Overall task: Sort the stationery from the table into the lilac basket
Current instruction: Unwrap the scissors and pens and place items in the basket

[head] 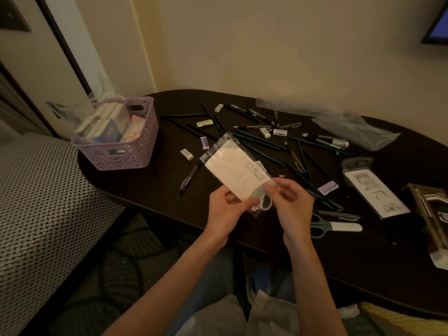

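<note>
A person seated at a dark oval desk (169, 197) holds a clear plastic packet (236, 170) with a white card insert above the desk's near edge, both hands gripping its lower end. The left hand (224, 212) curls round the packet's lower left corner, thumb on top; the right hand (292, 204) pinches the lower right corner between thumb and forefinger, beside a small dark round item (266, 202) sealed in the packet's bottom. The packet tilts up and away toward 11 o'clock. The lilac basket (121, 151) stands at the desk's left end, at about 10 o'clock from the hands and well apart from them, already filled with small boxes (101, 124) and a clear bag (97, 103) rising from its far side. Between basket and packet lie several white erasers (187, 154) and a dark pen (190, 174). A loose scatter of dark pencils (264, 143) and more pens and erasers spreads across the desk from 12 to 2 o'clock. At 3 o'clock, near the right hand, rest scissors (335, 225) with grey-green handles and a white sheath, with a lilac eraser (327, 187) just beyond them. Farther right lies another carded packet (374, 192), and crumpled clear plastic bags (358, 130) sit at the far right edge.
</note>
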{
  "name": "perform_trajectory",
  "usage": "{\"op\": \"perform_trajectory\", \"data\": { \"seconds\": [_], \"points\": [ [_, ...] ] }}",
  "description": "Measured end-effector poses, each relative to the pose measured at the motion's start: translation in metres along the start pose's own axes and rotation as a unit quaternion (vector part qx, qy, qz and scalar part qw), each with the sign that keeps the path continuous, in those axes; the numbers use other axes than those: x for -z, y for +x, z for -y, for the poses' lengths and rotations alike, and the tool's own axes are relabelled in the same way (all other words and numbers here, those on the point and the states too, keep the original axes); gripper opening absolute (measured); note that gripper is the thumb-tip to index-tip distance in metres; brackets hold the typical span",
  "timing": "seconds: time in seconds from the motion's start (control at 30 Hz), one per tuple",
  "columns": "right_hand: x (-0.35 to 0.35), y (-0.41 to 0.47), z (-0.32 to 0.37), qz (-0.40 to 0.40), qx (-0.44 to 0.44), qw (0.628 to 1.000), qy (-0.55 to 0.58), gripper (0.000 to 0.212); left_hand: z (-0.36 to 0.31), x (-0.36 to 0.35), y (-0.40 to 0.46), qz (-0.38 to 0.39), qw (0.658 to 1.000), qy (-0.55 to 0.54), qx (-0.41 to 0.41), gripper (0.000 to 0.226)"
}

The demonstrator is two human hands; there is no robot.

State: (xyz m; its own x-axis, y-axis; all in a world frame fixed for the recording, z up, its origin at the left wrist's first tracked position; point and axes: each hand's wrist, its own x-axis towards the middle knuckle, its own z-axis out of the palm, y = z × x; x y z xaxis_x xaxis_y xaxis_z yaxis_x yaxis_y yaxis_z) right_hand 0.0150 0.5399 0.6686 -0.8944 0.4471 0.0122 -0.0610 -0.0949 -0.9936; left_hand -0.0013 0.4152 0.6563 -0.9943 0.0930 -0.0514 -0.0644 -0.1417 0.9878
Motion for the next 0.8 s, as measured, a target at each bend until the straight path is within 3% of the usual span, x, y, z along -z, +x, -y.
{"op": "perform_trajectory", "data": {
  "seconds": [0.2, 0.33, 0.5, 0.63, 0.8],
  "points": [
    [0.005, 0.004, -0.001, 0.000, -0.009, 1.000, -0.014, 0.011, -0.017, 0.013, 0.011, -0.033, 0.999, -0.031, -0.009, 0.021],
    [0.006, 0.005, 0.001, 0.006, -0.052, 0.999, -0.008, 0.012, -0.027, 0.021, 0.017, -0.045, 0.996, -0.066, -0.050, 0.018],
    [0.008, 0.005, 0.008, 0.107, -0.165, 0.977, 0.081, 0.021, -0.034, 0.029, 0.020, 0.089, 0.981, -0.168, -0.043, 0.025],
    [0.005, 0.007, 0.010, 0.169, -0.189, 0.964, 0.078, 0.024, -0.042, 0.036, 0.031, 0.206, 0.962, -0.175, -0.041, 0.078],
    [-0.001, 0.006, 0.011, 0.170, -0.165, 0.971, 0.035, 0.017, -0.056, 0.033, 0.033, 0.261, 0.954, -0.137, -0.051, 0.077]
  ]
}}
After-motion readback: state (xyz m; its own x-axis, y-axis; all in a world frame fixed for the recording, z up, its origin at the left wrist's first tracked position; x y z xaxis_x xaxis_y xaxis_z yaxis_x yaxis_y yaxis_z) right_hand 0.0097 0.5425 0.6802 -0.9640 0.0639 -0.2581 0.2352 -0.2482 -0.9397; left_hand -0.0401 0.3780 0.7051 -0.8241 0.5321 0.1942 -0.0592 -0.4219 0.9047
